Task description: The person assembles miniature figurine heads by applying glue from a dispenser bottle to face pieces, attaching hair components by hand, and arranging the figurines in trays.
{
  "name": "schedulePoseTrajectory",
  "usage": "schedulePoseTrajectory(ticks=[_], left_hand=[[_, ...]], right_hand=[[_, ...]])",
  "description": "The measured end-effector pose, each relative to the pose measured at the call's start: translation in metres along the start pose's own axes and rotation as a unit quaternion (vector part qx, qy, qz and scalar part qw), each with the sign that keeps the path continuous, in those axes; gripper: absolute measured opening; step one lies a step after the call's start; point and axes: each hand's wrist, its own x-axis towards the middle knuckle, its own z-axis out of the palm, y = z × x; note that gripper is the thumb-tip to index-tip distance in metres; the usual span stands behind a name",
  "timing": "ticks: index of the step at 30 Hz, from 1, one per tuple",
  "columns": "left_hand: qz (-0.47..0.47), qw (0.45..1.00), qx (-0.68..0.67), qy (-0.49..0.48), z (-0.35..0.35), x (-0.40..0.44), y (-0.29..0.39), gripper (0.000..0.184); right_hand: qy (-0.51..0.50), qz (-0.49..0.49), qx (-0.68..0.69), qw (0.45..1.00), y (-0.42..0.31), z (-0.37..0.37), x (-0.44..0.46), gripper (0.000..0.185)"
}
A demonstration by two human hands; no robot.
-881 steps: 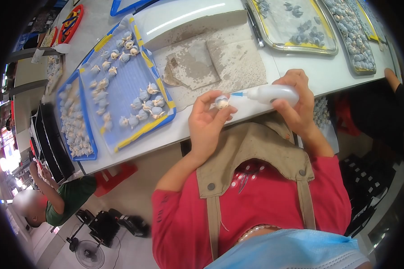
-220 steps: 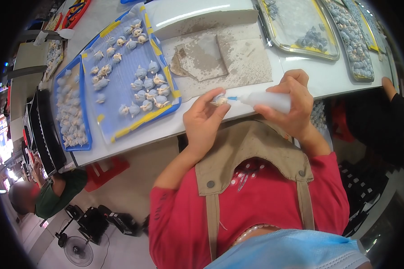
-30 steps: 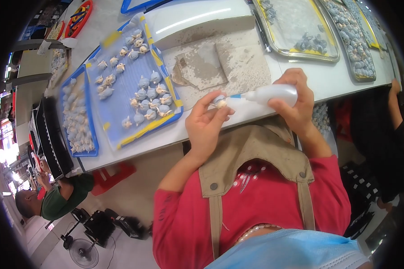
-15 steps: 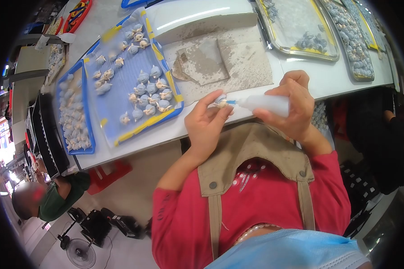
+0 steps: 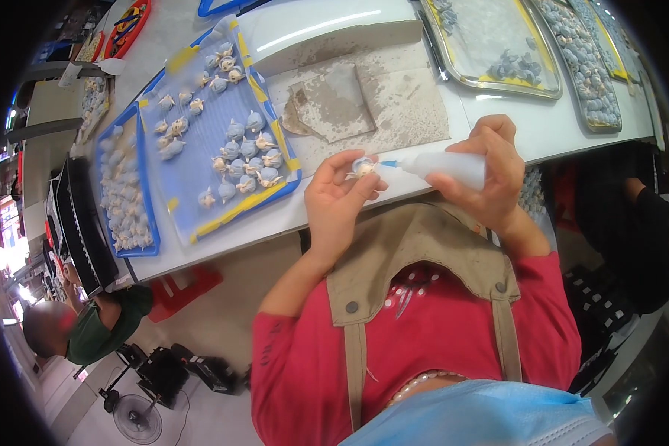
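Observation:
Over the table's front edge, my left hand (image 5: pixel 340 195) pinches a small blue-grey and cream figurine (image 5: pixel 363 167) between thumb and fingers. My right hand (image 5: pixel 490 172) is wrapped round a translucent white squeeze bottle (image 5: pixel 453 169), held on its side. The bottle's thin blue nozzle tip points left at the figurine, with a small gap between them. Left of my hands, a blue tray (image 5: pixel 193 160) with yellow tape bears several similar figurines (image 5: pixel 247 152) in loose groups.
A stained cardboard sheet (image 5: pixel 409 111) lies behind my hands. A narrower blue tray (image 5: pixel 154 230) full of pieces stands far left. At the back right are a metal tray (image 5: pixel 498 87) with grey parts and another filled tray (image 5: pixel 609 128). A person in green (image 5: pixel 100 327) sits at left.
The bottle and my right hand have drawn slightly right, so its nozzle tip has come away from the figurine. My left hand has tilted the figurine a little.

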Motion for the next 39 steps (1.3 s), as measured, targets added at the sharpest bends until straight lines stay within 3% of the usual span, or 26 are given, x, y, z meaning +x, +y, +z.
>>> schedulePoseTrajectory(ticks=[20,26,29,32,35,37,39], left_hand=[[-0.049,0.997,-0.063,-0.002,-0.005,0.004,0.001,0.033],[-0.101,0.984,-0.146,-0.017,-0.013,0.004,0.004,0.029],[-0.143,0.967,-0.201,-0.055,-0.015,0.005,0.008,0.028],[-0.15,0.964,-0.209,-0.059,-0.016,0.006,0.011,0.029],[-0.151,0.966,-0.201,-0.056,-0.016,0.007,0.01,0.029],[-0.154,0.968,-0.191,-0.058,-0.014,0.007,0.007,0.028],[-0.155,0.97,-0.179,-0.059,-0.011,0.008,0.005,0.028]], right_hand=[[0.005,0.019,0.008,1.0,0.007,0.0,-0.001,0.03],[0.091,0.091,-0.008,0.992,0.047,0.042,0.005,0.027],[0.061,0.158,-0.034,0.985,0.062,0.059,0.01,0.022],[0.017,0.073,-0.074,0.994,0.075,0.047,0.012,0.016],[0.045,0.079,-0.124,0.988,0.108,0.01,0.017,0.01],[0.046,0.079,-0.276,0.957,0.139,-0.023,0.022,0.015],[0.011,0.0,-0.284,0.959,0.166,-0.055,0.031,0.019]])
